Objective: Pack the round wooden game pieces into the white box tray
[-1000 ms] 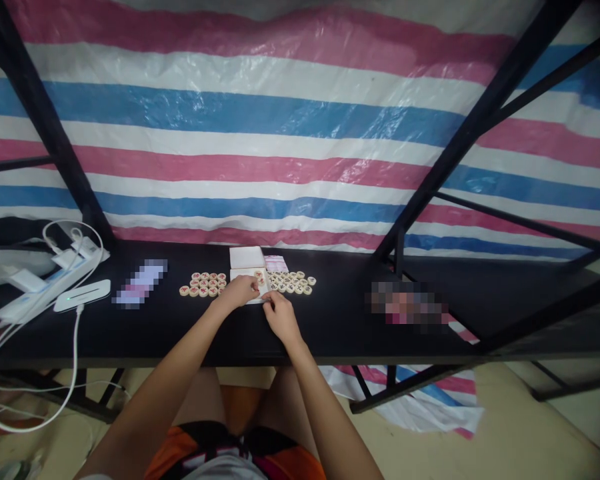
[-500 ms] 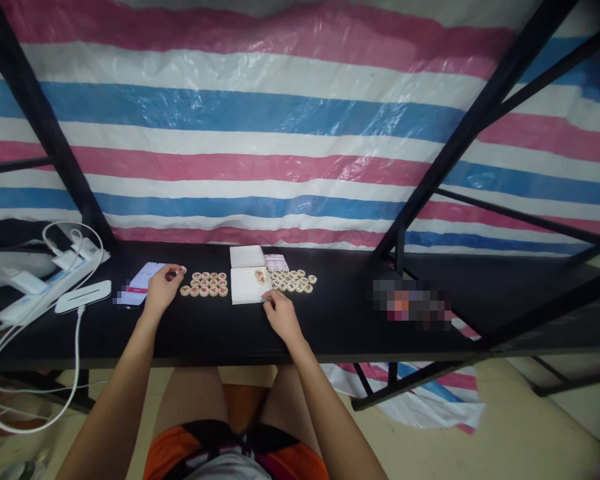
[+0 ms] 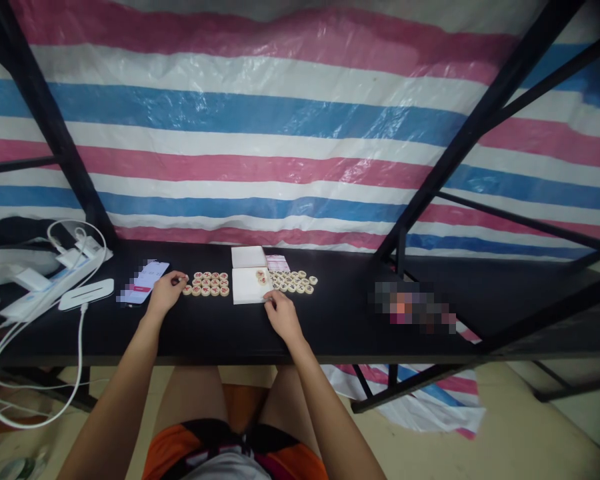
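Observation:
On the black table [image 3: 330, 327] lie two groups of round pale game pieces: a red-marked group [image 3: 209, 284] on the left and a dark-marked group [image 3: 293, 281] on the right. Between them sits a white open box [image 3: 247, 285] with its lid [image 3: 248, 257] behind; a couple of pieces [image 3: 261, 276] rest in it. My left hand [image 3: 166, 292] pinches a piece at the left end of the red group. My right hand [image 3: 281, 313] rests curled at the box's front right corner.
A phone [image 3: 145, 281] lies left of my left hand. Further left are a white power strip [image 3: 50, 287], chargers, cables and a white device [image 3: 86, 294]. A blurred object [image 3: 413, 305] lies at the right. Black frame bars [image 3: 460, 143] and a striped tarp stand behind.
My left hand left the box, swung left with a piece, and now sets it down at the left end of the red group. My right hand stayed at the box corner.

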`<control>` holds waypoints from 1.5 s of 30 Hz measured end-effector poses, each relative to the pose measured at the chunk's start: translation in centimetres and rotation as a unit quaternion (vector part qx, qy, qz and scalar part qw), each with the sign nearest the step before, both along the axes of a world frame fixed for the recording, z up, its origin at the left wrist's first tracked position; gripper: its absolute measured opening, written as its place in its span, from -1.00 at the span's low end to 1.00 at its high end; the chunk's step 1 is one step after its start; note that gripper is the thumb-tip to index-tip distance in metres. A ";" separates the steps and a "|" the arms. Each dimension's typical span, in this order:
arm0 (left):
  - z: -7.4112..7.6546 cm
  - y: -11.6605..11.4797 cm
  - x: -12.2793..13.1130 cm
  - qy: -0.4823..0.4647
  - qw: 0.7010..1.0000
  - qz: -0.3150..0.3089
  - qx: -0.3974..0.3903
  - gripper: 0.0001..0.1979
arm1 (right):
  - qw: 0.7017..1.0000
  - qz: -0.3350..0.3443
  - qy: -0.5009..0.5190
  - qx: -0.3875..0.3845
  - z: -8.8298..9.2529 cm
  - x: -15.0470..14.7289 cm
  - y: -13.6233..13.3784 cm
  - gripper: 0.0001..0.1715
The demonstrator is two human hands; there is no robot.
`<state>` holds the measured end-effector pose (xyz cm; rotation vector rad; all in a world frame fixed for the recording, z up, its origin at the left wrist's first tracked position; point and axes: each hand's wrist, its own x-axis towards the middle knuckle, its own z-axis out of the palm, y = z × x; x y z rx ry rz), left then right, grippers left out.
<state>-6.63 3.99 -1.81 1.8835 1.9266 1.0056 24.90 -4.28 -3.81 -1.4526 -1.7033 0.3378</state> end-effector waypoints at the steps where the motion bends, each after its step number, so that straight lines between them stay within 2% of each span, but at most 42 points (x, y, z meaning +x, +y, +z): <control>1: 0.0 0.0 0.0 0.006 1.000 0.000 -0.003 -0.71 | 1.000 0.000 -0.001 -0.001 0.0 0.0 0.0 -0.74; 7: 0.1 -0.2 0.3 0.045 0.999 -0.012 -0.001 -0.69 | 1.000 -0.002 -0.007 0.008 -0.1 0.0 0.0 -0.74; 16: -0.3 0.0 0.2 0.045 0.998 -0.049 0.014 -0.60 | 1.000 -0.004 -0.005 0.002 0.0 0.0 0.0 -0.75; 23: 0.0 -0.3 0.3 0.068 0.995 -0.068 0.016 -0.59 | 1.000 0.002 -0.005 0.003 -0.1 0.0 0.0 -0.75; 45: -0.2 -0.4 0.4 0.094 0.993 -0.065 0.034 -0.64 | 1.000 0.001 0.000 0.006 -0.4 0.1 0.2 -0.76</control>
